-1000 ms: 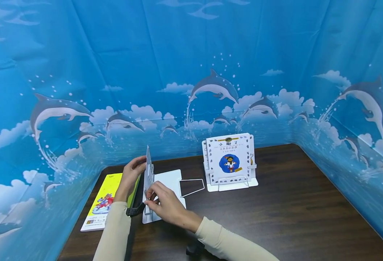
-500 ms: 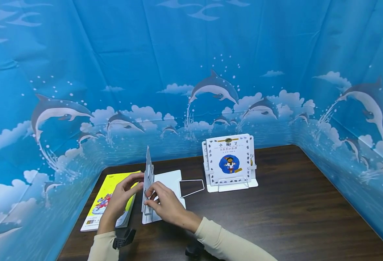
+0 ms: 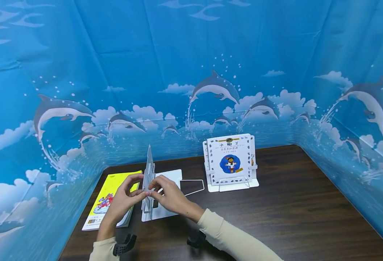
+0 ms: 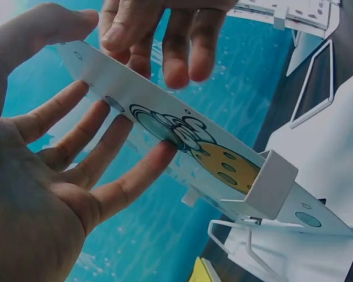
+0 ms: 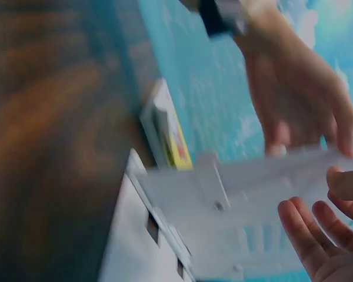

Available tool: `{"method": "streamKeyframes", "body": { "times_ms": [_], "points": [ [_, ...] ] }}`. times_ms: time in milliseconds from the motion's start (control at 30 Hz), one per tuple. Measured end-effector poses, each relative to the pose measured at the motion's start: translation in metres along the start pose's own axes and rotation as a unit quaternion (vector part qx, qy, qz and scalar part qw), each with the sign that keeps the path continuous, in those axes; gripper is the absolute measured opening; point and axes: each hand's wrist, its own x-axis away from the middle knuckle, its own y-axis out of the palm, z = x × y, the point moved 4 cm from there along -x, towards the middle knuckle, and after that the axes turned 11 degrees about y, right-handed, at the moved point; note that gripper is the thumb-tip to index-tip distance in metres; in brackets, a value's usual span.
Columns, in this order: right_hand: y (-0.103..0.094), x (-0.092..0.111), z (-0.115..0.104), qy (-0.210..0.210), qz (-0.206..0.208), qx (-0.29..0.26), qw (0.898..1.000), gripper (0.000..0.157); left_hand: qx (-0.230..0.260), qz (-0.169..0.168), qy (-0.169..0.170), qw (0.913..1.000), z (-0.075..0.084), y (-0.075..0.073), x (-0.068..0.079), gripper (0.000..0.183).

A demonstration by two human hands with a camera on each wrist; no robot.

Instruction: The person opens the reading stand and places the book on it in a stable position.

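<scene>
A white book stand [image 3: 149,163] stands on the left half of the table, its panel upright and seen nearly edge-on. My left hand [image 3: 121,199] holds the panel's near edge, thumb by the edge and fingertips on the printed face in the left wrist view. That face carries a cartoon drawing and a white side clip [image 4: 273,185]. On the panel's other side, my right hand [image 3: 171,197] has its thumb and forefinger close together at the same edge; its other fingers [image 5: 303,235] spread loosely. Exactly what they pinch is partly hidden.
A yellow-covered book stack [image 3: 113,185] lies left of the stand. The stand's white base [image 3: 171,176] and a wire loop extend rightward. Farther right, another white stand [image 3: 205,152] holds a white picture book [image 3: 217,159]. A blue dolphin curtain [image 3: 191,54] surrounds the table [image 3: 292,203].
My left hand has come down from the upper far part of the panel to its near edge, meeting my right hand. The right hand has shifted slightly upward along the panel.
</scene>
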Motion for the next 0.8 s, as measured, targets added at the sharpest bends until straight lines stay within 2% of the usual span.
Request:
{"method": "streamKeyframes", "body": {
  "times_ms": [167,400,633,800],
  "points": [
    [-0.029,-0.029,0.011,0.034,0.033,-0.024,0.999,0.011,-0.023,0.002,0.023,0.9995,0.004,-0.001,-0.001,0.063],
    [-0.062,-0.069,0.021,0.080,0.071,-0.028,0.994,0.018,-0.012,0.002,0.018,0.9998,0.007,-0.003,-0.002,0.063],
    [-0.071,-0.092,0.025,0.135,0.044,-0.058,0.988,0.045,-0.020,-0.003,0.026,0.9994,0.007,-0.003,0.000,0.060],
    [-0.070,-0.100,0.030,0.156,0.021,-0.065,0.985,0.054,-0.018,-0.013,0.040,0.9989,0.004,-0.003,0.001,0.058]
  ]
}}
